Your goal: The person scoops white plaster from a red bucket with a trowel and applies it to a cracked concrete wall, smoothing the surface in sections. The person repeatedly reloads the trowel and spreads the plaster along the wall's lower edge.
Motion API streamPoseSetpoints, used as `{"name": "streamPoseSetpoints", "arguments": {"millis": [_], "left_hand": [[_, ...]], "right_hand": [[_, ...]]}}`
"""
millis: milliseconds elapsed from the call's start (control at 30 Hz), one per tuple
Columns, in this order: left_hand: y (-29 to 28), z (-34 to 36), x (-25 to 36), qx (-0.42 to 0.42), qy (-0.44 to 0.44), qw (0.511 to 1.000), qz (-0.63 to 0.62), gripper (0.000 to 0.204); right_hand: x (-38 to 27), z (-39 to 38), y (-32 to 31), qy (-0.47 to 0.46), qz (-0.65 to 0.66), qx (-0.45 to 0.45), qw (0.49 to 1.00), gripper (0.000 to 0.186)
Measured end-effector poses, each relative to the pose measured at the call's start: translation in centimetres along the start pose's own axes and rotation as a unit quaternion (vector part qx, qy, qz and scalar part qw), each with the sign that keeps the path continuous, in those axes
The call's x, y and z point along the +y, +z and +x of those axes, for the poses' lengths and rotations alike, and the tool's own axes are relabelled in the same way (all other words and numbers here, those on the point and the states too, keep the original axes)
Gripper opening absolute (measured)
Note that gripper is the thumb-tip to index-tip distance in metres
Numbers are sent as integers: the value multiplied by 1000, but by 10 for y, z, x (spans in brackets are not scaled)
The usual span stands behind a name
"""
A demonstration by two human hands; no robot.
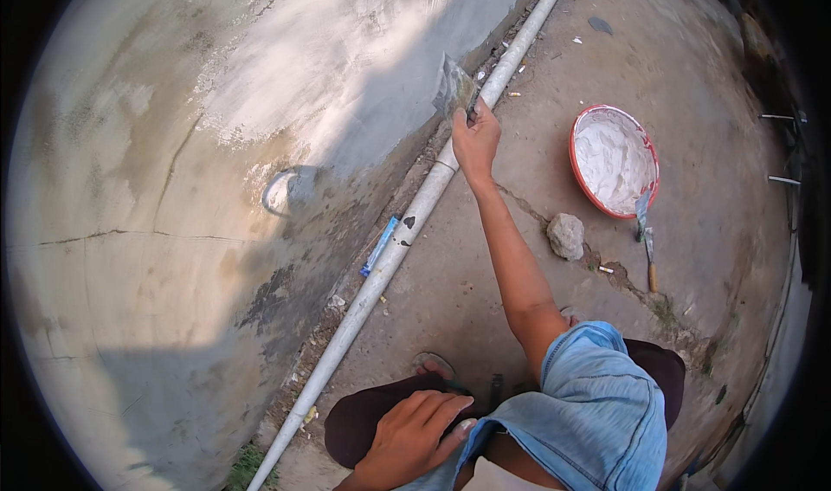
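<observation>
Greyish sheet [453, 88] is pinched in the right hand [477, 140] near the wall edge [410, 149], left hand [414, 439] empty, loosely spread.

A pale pipe [424, 203] runs diagonally along the ground [718, 145]. A blue packet [379, 246] lies just beside its left edge. A rough stone [566, 236] rests to the right; a grass tuft [665, 313] grows farther right.

1. An outdoor work area is indicated by a cracked, partly sunlit wall [286, 75].
2. Its foot is lined by a pipe [519, 48].
3. Weeds [665, 312] and a paste-filled basin [585, 186] are seen on rough ground [727, 145].
</observation>
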State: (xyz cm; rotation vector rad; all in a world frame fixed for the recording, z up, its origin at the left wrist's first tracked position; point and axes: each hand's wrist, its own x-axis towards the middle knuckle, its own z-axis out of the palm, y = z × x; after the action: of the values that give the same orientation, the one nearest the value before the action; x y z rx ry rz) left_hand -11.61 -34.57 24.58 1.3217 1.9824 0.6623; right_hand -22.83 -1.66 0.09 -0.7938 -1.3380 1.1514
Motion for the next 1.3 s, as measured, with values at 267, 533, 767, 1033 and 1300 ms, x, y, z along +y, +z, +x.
{"name": "streamPoseSetpoints", "arguments": {"millis": [267, 533, 767, 1033, 1300], "left_hand": [[-1, -2, -3, -5, -3, 1000, 27, 28], [14, 2, -29, -34, 78, 996, 30, 36], [6, 3, 1, -11, -23, 999, 27, 27], [5, 5, 7, -9, -23, 999, 33, 27], [6, 18, -3, -9, -9, 999, 35, 27]], "right_hand": [[-35, 19, 29, 40, -126, -29, 991, 45], [-148, -160, 52, -150, -57, -209, 965, 60], [-76, -101, 2, -17, 15, -143, 989, 41], [74, 26, 19, 89, -129, 32, 987, 44], [41, -79, 20, 58, -49, -74, 994, 45]]}}
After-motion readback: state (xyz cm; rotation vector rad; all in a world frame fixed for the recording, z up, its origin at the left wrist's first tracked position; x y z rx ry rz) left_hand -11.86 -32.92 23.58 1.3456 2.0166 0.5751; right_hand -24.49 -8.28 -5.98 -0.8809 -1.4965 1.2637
